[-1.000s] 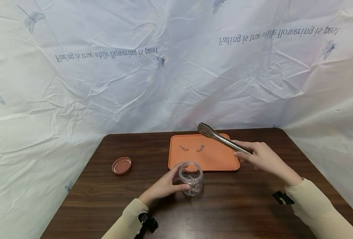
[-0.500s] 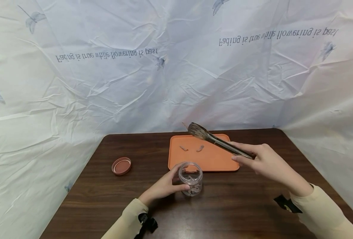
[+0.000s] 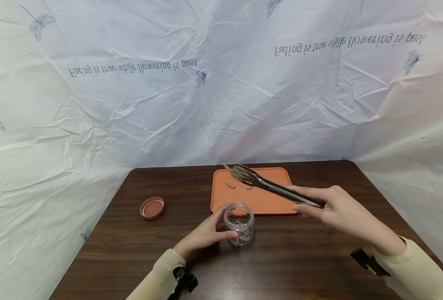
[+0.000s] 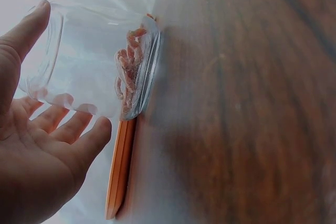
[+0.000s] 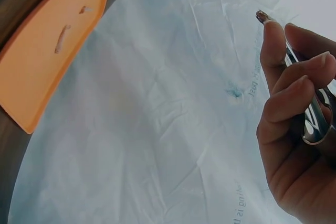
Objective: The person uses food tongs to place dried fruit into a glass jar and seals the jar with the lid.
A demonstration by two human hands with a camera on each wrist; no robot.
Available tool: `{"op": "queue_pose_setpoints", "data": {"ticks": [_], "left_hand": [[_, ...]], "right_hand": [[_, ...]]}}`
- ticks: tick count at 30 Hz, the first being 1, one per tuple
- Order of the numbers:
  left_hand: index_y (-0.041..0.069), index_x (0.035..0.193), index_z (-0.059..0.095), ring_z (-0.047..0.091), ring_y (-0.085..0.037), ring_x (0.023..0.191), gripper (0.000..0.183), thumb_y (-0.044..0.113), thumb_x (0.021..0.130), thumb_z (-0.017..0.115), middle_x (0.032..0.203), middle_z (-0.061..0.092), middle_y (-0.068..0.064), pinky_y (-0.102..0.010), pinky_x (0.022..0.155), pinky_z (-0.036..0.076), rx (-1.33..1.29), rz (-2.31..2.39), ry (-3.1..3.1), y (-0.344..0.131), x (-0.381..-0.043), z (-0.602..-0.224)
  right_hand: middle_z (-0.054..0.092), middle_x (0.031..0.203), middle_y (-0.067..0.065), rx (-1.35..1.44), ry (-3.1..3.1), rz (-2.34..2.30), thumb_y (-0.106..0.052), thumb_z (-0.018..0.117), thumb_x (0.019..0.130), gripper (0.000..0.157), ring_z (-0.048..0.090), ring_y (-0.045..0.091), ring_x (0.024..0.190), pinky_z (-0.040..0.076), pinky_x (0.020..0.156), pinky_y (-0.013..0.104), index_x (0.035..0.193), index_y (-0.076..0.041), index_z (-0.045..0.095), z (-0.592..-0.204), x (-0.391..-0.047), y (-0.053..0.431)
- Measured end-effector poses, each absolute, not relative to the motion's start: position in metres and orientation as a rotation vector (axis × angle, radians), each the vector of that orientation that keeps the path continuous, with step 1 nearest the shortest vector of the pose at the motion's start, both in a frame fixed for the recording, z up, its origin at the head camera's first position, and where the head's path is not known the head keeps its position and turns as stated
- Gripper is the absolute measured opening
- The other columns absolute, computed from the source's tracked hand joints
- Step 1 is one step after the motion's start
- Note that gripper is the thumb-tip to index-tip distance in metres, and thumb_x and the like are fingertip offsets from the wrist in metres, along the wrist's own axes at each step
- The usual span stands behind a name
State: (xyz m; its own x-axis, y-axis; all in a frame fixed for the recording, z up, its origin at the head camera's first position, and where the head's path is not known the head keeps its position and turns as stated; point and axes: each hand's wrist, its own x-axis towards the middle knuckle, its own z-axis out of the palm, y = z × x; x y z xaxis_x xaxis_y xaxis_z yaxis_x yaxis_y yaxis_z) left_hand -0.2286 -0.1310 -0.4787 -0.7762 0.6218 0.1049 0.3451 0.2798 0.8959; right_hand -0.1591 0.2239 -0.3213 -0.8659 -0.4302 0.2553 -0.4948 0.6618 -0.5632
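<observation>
My left hand (image 3: 205, 234) grips a clear jar (image 3: 246, 225), thumb and fingers around its side. The jar stands upright and uncapped on the table. Several pinkish-brown meat-like strips (image 4: 130, 61) lie at its bottom in the left wrist view. My right hand (image 3: 334, 208) holds metal tongs (image 3: 277, 188), fingers curled round the handles in the right wrist view. From the slotted tongs' tip pokes a thin pink strip (image 3: 227, 168), above the tray's far left part. Two similar strips lie on the orange tray (image 3: 270, 204), one (image 3: 230, 186) left, another (image 3: 249, 188) partly behind the tongs.
A reddish-brown round lid (image 3: 152, 208) lies on the dark wooden table (image 3: 131, 250), left of the jar. Just behind the jar is the tray's near edge. A white printed sheet (image 3: 168, 116) hangs behind and beside the table.
My right hand has brought the tongs left, then lower and nearer, with the pink strip at the tip. The left hand and jar stay in place.
</observation>
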Motion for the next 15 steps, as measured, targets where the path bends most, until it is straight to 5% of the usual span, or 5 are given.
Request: {"op": "queue_pose_setpoints", "data": {"ticks": [8, 15], "left_hand": [[0.030, 0.160, 0.022, 0.037, -0.019, 0.145, 0.085, 0.027, 0.094, 0.075, 0.160, 0.034, 0.003, -0.039, 0.113, 0.041, 0.888, 1.486, 2.304, -0.131, -0.229, -0.479], [0.038, 0.157, 0.023, 0.037, -0.017, 0.145, 0.081, 0.031, 0.094, 0.074, 0.159, 0.034, 0.007, -0.037, 0.113, 0.041, 0.868, 1.473, 2.311, -0.131, -0.229, -0.480]], "right_hand": [[0.063, 0.075, -0.015, 0.809, -2.810, 0.948, -0.043, 0.069, 0.095, 0.044, 0.020, -0.005, 0.045, 0.033, 0.042, 0.019, 0.138, -0.037, 0.062, -0.330, -0.157, 0.223], [0.061, 0.067, -0.024, 0.910, -2.859, 0.979, -0.040, 0.068, 0.096, 0.046, 0.033, -0.003, 0.046, 0.036, 0.046, 0.019, 0.138, -0.020, 0.065, -0.342, -0.157, 0.223]]}}
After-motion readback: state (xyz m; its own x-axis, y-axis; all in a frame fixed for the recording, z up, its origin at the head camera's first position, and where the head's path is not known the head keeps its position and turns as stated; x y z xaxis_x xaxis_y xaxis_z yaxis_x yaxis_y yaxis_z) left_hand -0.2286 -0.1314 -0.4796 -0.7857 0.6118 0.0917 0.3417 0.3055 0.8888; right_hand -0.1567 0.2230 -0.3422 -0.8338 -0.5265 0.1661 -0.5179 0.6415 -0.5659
